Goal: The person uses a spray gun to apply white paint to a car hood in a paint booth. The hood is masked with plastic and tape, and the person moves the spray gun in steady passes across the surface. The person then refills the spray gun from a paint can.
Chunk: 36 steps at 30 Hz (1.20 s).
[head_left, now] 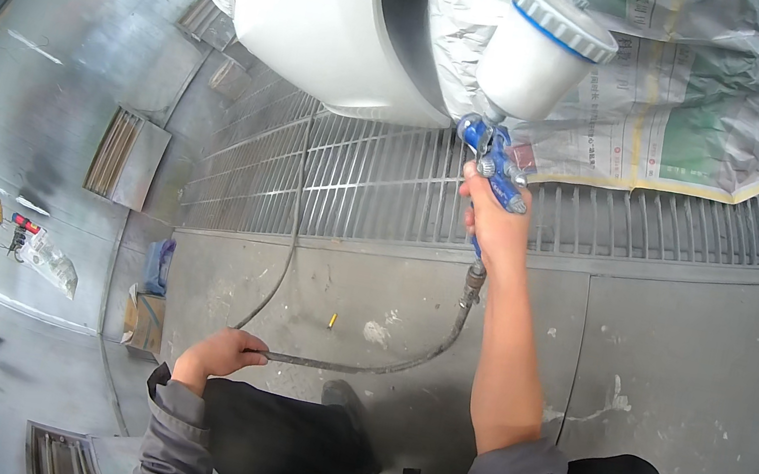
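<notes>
My right hand (497,215) is closed round the handle of a blue spray gun (493,153), held out in front of me. On top of the gun sits a white paint cup (531,66) with a ribbed grey lid, tilted to the right. A dark air hose (407,366) runs from the fitting under the handle down and to the left. There my left hand (221,356) grips it, lower left of the gun. Beyond the gun are a pale car body panel (312,17) and a silvery printed masking sheet (622,128).
A slatted floor grate (360,173) lies below the car. The hose continues from my left hand up across the grate. To the left stand a cardboard box (145,322) and a blue item (158,265). A plastic bag (50,260) hangs at the metal wall (27,104).
</notes>
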### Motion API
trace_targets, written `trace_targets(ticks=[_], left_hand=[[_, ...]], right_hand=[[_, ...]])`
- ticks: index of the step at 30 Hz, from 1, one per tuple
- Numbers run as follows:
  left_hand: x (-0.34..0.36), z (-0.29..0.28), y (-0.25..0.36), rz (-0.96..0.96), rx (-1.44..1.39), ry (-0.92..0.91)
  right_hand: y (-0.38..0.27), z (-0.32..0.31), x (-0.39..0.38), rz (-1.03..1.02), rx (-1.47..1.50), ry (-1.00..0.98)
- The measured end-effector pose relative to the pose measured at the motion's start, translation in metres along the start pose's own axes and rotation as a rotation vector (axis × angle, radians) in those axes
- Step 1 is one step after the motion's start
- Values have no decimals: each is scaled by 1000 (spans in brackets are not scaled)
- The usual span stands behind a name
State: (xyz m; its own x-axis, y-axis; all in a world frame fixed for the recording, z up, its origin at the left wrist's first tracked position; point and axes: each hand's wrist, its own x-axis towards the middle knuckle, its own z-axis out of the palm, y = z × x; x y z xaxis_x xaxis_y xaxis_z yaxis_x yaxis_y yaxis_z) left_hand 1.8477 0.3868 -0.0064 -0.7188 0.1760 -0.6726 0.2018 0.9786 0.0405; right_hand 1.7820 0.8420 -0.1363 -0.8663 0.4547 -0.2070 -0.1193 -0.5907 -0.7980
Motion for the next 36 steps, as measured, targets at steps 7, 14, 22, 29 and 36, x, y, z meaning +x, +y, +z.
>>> trace_targets(ticks=[7, 14, 22, 29, 36], left_hand=[[-7, 2, -8, -24, -38, -34], [-8, -4, 2, -24, -42, 95], [-12, -10, 14, 37, 5, 225], [-22, -6, 18, 124, 48, 422], [-30, -7, 30, 112, 6, 541]], right_hand=[[-50, 15, -7, -63, 117, -137], [-100, 35, 0, -291, 361, -401], [-20, 16, 2, -84, 225, -273], [59, 4, 8, 2, 43, -48], [114, -12, 25, 44, -22, 145]])
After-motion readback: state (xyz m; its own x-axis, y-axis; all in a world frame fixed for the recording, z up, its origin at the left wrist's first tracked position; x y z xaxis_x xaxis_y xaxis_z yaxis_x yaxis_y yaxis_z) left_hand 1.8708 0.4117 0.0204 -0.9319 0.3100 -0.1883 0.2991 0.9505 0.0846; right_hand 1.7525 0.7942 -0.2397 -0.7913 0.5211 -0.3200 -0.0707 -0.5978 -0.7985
